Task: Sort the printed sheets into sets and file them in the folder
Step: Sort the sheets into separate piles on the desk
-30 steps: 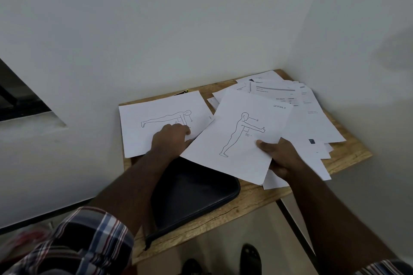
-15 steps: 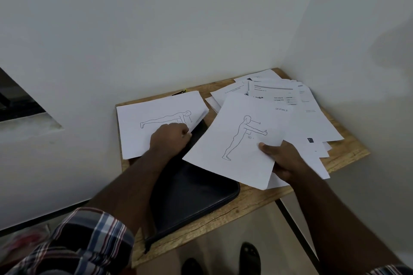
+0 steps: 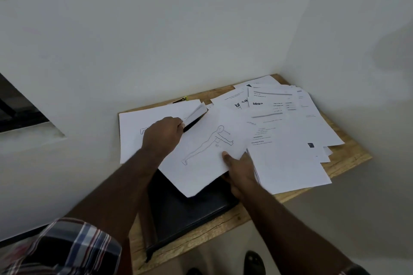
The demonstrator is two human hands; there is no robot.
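Note:
A black folder [image 3: 187, 214] lies on the small wooden table [image 3: 348, 161], near its front edge. My right hand [image 3: 240, 167] pinches a white sheet with a line-drawn standing figure [image 3: 205, 152] and holds it over the folder. My left hand [image 3: 164, 135] grips the right edge of a second figure sheet [image 3: 134, 127] at the table's left and lifts that edge, which curls up. A loose spread of printed text sheets [image 3: 288, 131] covers the right half of the table.
White walls close the table in at the back and on the right. A small yellow-and-black object [image 3: 181, 99] lies at the back edge by the wall. Dark shoes [image 3: 253, 262] show on the floor below the table's front.
My right hand has carried the standing-figure sheet leftward, toward my left hand. My left hand has raised the right edge of the other figure sheet higher off the table.

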